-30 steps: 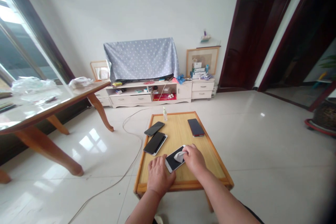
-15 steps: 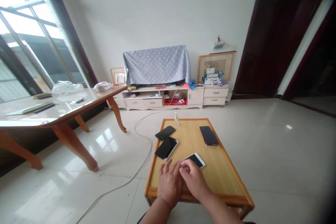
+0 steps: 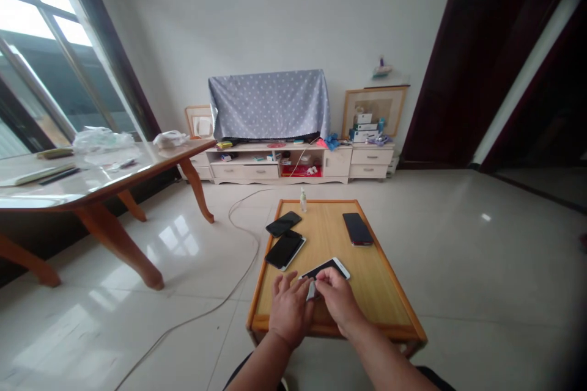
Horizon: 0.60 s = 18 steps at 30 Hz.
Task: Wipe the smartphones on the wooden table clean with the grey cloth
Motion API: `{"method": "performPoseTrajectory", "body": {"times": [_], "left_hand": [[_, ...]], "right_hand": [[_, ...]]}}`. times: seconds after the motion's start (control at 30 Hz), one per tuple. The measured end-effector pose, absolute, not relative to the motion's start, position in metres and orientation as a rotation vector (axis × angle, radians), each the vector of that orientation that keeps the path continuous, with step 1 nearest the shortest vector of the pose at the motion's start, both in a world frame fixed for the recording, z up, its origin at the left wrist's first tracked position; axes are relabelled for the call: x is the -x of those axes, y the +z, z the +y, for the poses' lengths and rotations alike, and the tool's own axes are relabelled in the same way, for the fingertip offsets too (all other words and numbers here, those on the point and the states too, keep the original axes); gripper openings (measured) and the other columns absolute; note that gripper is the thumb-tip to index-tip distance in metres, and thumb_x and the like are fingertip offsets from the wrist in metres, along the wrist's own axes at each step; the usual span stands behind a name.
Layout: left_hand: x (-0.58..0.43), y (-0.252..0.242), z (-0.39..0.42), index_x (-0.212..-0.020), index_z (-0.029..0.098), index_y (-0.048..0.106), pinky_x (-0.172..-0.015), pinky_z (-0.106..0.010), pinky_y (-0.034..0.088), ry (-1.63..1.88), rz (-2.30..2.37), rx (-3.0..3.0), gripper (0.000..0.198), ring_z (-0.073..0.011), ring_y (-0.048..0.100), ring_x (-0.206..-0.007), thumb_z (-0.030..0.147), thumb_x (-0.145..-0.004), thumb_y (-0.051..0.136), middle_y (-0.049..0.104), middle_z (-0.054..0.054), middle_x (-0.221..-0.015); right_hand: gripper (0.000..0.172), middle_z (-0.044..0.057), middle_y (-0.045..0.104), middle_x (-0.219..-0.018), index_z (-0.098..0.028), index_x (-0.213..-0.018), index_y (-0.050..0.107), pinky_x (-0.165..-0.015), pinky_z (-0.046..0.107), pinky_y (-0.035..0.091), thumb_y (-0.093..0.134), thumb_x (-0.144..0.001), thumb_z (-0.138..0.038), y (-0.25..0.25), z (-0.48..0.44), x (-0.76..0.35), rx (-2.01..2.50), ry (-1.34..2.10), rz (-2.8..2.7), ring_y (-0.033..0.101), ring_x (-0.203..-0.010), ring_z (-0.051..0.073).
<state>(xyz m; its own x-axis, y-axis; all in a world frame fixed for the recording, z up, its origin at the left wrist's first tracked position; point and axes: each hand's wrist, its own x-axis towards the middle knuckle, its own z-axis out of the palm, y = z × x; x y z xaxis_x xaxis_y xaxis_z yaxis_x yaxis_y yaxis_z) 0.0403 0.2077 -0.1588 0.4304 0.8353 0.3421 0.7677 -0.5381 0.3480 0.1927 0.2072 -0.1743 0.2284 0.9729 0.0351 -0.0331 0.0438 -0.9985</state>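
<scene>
A white-edged phone (image 3: 326, 268) lies on the low wooden table (image 3: 376, 293), screen up. My left hand (image 3: 288, 309) and my right hand (image 3: 337, 299) rest close together just in front of it. Between their fingertips is a small white cloth (image 3: 312, 290), pinched by both hands at the phone's near end. Two dark phones (image 3: 284, 223) (image 3: 284, 250) lie at the table's left edge, and a dark phone with a red rim (image 3: 358, 229) lies at the right. A small spray bottle (image 3: 303, 200) stands at the far edge.
A large glass-topped table (image 3: 92, 177) with papers and plastic bags stands at the left. A white cable (image 3: 238, 281) runs across the tiled floor. A white TV cabinet (image 3: 293, 165) with a covered screen stands against the far wall. Dark doorways open on the right.
A second ago my right hand pressed the cloth on the phone's screen. Both hands have since drawn back to the phone's near end, now holding the cloth between them.
</scene>
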Motion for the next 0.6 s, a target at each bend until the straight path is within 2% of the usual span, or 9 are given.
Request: {"method": "performPoseTrajectory", "body": {"times": [0.13, 0.27, 0.43, 0.6], "left_hand": [[-0.039, -0.163, 0.210, -0.125, 0.034, 0.063, -0.116, -0.055, 0.022, 0.730, 1.455, -2.532, 0.039, -0.0284, 0.045, -0.135, 0.025, -0.090, 0.052, 0.070, 0.000, -0.125], [-0.042, -0.165, 0.211, -0.122, 0.031, 0.064, -0.116, -0.052, 0.023, 0.718, 1.456, -2.527, 0.038, -0.0284, 0.046, -0.133, 0.024, -0.085, 0.055, 0.071, -0.002, -0.122], [-0.048, -0.171, 0.217, -0.133, 0.020, 0.053, -0.117, -0.052, 0.022, 0.730, 1.625, -2.432, 0.059, -0.0316, 0.044, -0.136, 0.032, -0.076, 0.062, 0.065, -0.011, -0.129], [-0.052, -0.178, 0.222, -0.139, 0.018, 0.045, -0.120, -0.055, 0.011, 0.636, 1.685, -2.389, 0.073, -0.0345, 0.036, -0.142, 0.036, -0.071, 0.065, 0.060, -0.014, -0.136]], "right_hand": [[0.024, 0.005, 0.071, -0.088, -0.021, -0.090, 0.066, -0.076, 0.034, 0.054, 0.060, -0.085, -0.043, -0.176, 0.201, -0.186, 1.303, 0.906, -1.181, 0.066, -0.083, 0.023], [0.022, 0.008, 0.072, -0.102, -0.023, -0.096, 0.070, -0.085, 0.034, 0.053, 0.055, -0.088, -0.036, -0.177, 0.198, -0.186, 1.353, 0.718, -1.364, 0.067, -0.094, 0.023], [0.028, 0.007, 0.073, -0.098, -0.020, -0.105, 0.062, -0.075, 0.030, 0.054, 0.054, -0.083, -0.036, -0.184, 0.217, -0.226, 1.607, 0.569, -1.187, 0.069, -0.086, 0.021], [0.017, 0.003, 0.070, -0.083, -0.021, -0.091, 0.061, -0.067, 0.027, 0.049, 0.054, -0.080, -0.032, -0.195, 0.228, -0.265, 1.769, 0.473, -1.214, 0.066, -0.075, 0.019]]}}
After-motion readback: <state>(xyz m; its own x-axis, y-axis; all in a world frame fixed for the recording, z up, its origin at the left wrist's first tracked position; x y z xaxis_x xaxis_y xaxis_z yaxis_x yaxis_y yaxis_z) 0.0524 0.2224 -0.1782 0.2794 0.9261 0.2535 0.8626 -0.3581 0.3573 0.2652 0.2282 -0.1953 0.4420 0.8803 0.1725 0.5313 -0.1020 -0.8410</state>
